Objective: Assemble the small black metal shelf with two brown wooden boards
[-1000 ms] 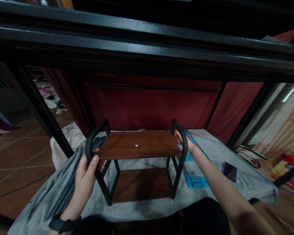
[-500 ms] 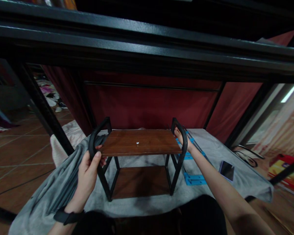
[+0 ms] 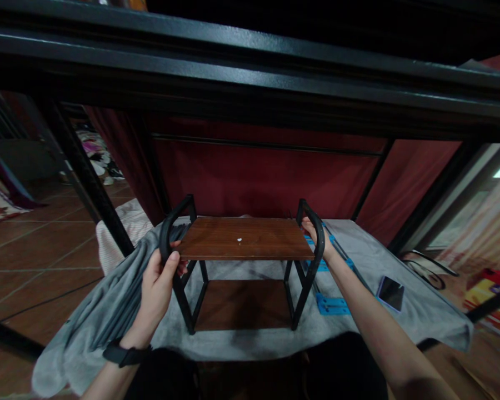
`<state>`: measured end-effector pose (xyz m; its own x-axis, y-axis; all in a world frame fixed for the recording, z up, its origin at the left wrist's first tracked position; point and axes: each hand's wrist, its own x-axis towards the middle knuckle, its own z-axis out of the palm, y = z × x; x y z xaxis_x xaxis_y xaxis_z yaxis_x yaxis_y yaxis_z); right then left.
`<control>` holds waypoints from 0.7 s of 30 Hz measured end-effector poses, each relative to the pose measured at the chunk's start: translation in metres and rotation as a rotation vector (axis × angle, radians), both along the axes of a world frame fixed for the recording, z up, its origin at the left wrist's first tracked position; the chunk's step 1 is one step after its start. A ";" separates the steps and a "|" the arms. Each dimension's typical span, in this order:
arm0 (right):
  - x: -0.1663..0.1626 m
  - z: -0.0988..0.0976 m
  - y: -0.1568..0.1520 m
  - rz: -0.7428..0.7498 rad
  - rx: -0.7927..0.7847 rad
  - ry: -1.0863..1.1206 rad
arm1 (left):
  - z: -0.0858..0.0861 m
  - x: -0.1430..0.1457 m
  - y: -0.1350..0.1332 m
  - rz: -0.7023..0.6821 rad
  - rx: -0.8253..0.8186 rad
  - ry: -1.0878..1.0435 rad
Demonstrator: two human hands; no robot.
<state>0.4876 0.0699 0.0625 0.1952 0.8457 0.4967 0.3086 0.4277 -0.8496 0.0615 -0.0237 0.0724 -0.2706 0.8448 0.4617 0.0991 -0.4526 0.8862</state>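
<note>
Dark red curtain [image 3: 258, 180] hangs behind a black metal frame, whose thick beam [image 3: 250, 64] crosses the upper part of the view. Below it spreads a grey cloth [image 3: 233, 345], and brown floor tiles [image 3: 45, 239] are seen at the left. On this cloth, in the middle and just before the person's knees, stands upright a small two-level rack [image 3: 185, 305]. It has black tube sides, bent round at the top, and two brown boards with wood pattern. Its upper board [image 3: 266, 238] carries a small white mark [image 3: 239, 240]; its lower board [image 3: 241, 308] is partly in shadow.

The left hand [image 3: 163, 278] grasps the rack at the near left corner: the thumb is in front, and the other fingers go around behind the tube. A black band [image 3: 127, 354] is on this wrist. The right hand [image 3: 312, 230] is at the right side of the rack, with its fingers bent near the rear tube; the curved tube partly covers it, so I cannot tell if it is closed on the rack. Beside this arm lie blue plastic pieces [image 3: 332, 304] with thin rods, and farther right a phone [image 3: 391, 293].
</note>
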 end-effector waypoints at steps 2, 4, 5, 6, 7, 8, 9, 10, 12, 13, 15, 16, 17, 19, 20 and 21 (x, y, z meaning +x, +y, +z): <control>0.001 -0.002 0.001 -0.014 0.017 0.019 | 0.000 0.000 0.000 -0.004 0.003 -0.010; 0.003 -0.004 0.003 -0.031 0.051 -0.027 | 0.001 0.001 0.000 -0.002 0.003 -0.016; 0.004 -0.005 0.004 -0.037 0.068 -0.060 | 0.002 0.002 -0.001 0.001 0.005 -0.020; 0.004 -0.006 0.006 -0.040 0.082 -0.089 | 0.002 0.002 -0.001 0.003 0.006 -0.024; 0.005 -0.007 0.007 -0.042 0.092 -0.113 | 0.002 0.003 -0.001 0.005 0.008 -0.031; 0.005 -0.007 0.008 -0.040 0.097 -0.135 | 0.003 0.003 -0.001 0.007 0.010 -0.036; 0.005 -0.007 0.009 -0.034 0.100 -0.155 | 0.002 0.003 -0.001 0.010 0.012 -0.039; 0.005 -0.008 0.010 -0.024 0.102 -0.174 | 0.002 0.003 -0.001 0.012 0.013 -0.040; 0.005 -0.007 0.011 -0.009 0.101 -0.203 | 0.001 0.002 -0.001 0.018 0.014 -0.038; 0.005 -0.007 0.012 -0.005 0.098 -0.212 | 0.001 0.002 -0.002 0.021 0.014 -0.037; 0.005 -0.005 0.013 0.001 0.088 -0.219 | 0.002 0.001 -0.003 0.026 0.011 -0.030; 0.005 -0.004 0.013 0.005 0.082 -0.220 | 0.002 0.001 -0.003 0.030 0.009 -0.023; 0.004 -0.003 0.013 0.008 0.076 -0.221 | 0.003 0.001 -0.004 0.033 0.006 -0.013; 0.003 0.000 0.011 0.005 0.065 -0.228 | 0.005 0.001 -0.006 0.032 0.001 0.006; 0.002 0.001 0.011 -0.004 0.058 -0.231 | 0.006 0.002 -0.007 0.029 0.000 0.014; 0.001 0.002 0.009 -0.017 0.051 -0.233 | 0.007 0.002 -0.008 0.027 0.000 0.019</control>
<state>0.4888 0.0792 0.0647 0.0841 0.8157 0.5724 0.5017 0.4616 -0.7315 0.0634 -0.0313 0.0789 -0.2845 0.8373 0.4668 0.1284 -0.4493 0.8841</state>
